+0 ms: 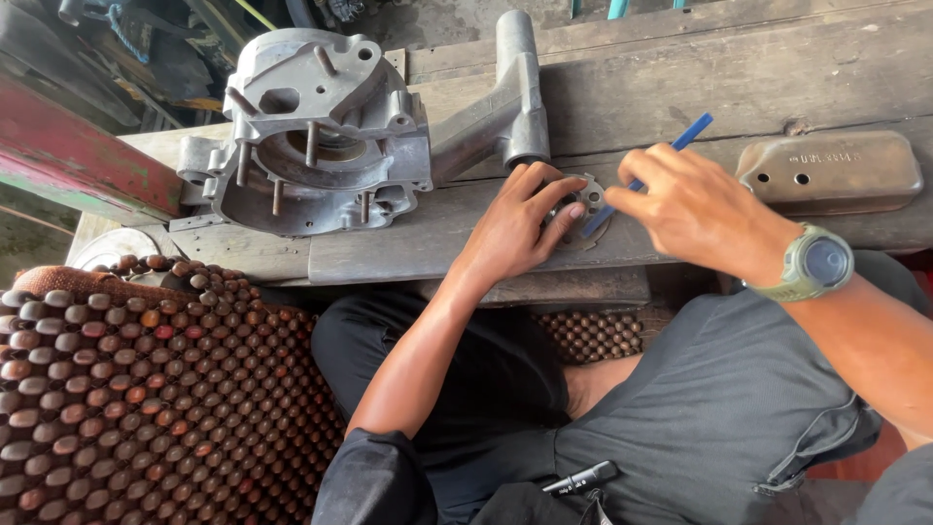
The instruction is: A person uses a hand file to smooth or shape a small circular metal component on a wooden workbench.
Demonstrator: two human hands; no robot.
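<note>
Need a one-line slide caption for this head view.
Left hand steadies a small metal part on the bench; right hand works it with a blue tool.
</note>
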